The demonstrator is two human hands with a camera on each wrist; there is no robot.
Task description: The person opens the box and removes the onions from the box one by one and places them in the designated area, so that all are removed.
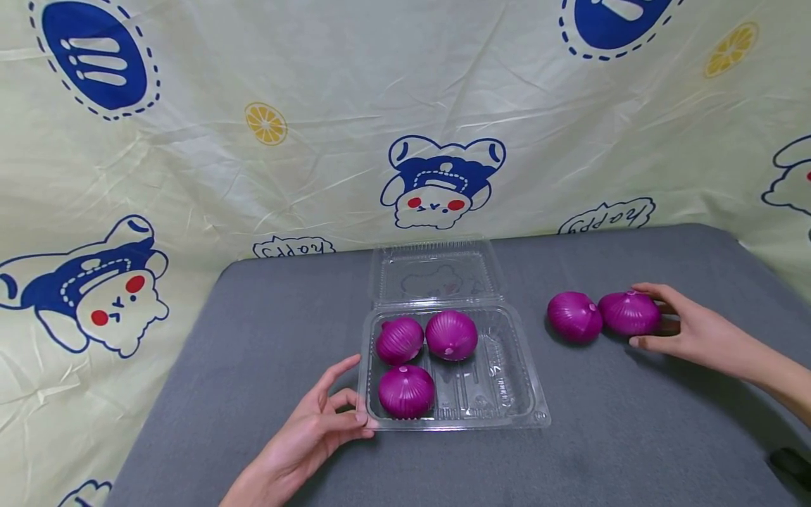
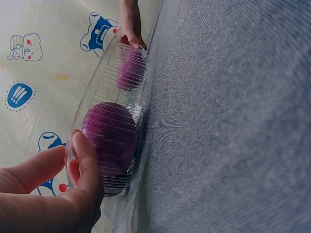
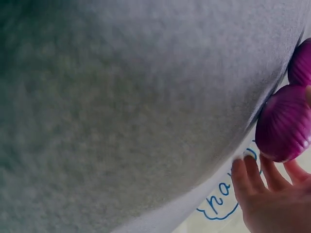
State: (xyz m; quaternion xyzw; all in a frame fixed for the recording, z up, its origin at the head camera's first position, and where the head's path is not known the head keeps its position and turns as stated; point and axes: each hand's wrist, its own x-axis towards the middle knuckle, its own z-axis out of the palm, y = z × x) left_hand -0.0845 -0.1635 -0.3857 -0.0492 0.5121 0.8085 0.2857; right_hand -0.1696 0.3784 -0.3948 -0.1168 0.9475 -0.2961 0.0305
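A clear plastic clamshell box (image 1: 529, 394) sits on the table with its lid (image 1: 437, 271) folded back. Three purple onions lie inside: one at the back left (image 1: 400, 341), another beside it (image 1: 452, 335), a third at the front left (image 1: 407, 391). My left hand (image 1: 310, 426) pinches the box's rim near its front left corner; the left wrist view shows thumb and finger on the clear edge (image 2: 80, 114). To the right of the box, my right hand (image 1: 687, 327) holds an onion (image 1: 629, 313), thumb in front and fingers behind. Another onion (image 1: 574, 317) is right up against it.
The table has a grey cloth (image 1: 272, 331). Behind it hangs a pale printed sheet (image 1: 329, 183) with cartoon figures, meeting the table's back edge. A dark object (image 1: 790, 465) lies at the right front edge.
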